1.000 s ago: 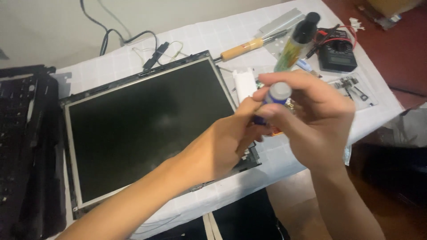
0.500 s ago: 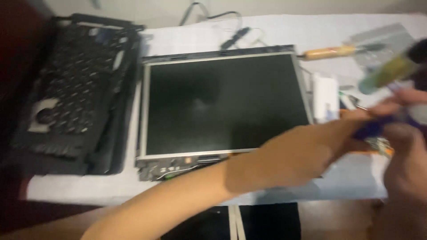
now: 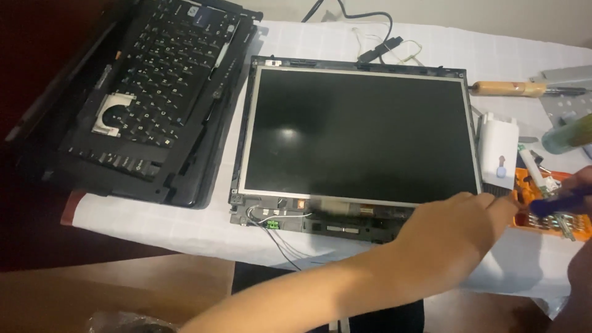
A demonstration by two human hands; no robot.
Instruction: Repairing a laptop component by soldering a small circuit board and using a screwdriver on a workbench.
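My left hand (image 3: 459, 237) reaches across the lower right corner of a bare laptop screen panel (image 3: 361, 132). Its fingertips are bunched together at the left edge of an orange bit case (image 3: 549, 219); whether they pinch anything is hidden. My right hand (image 3: 576, 185) is cut off by the right edge of the view. It grips a blue-handled screwdriver (image 3: 558, 201) just above the orange case, close to the left fingertips.
A black laptop base with keyboard (image 3: 145, 92) lies at the left on the white cloth (image 3: 160, 219). Thin wires (image 3: 277, 225) trail from the panel's lower edge. At the right lie a wooden-handled tool (image 3: 509, 88), a small white box (image 3: 498, 145) and a green bottle (image 3: 567, 137). Cables (image 3: 376, 43) run along the back.
The view has swung left, bringing the laptop base in. Both hands have dropped from above the panel to the orange case at the right, still with the blue screwdriver.
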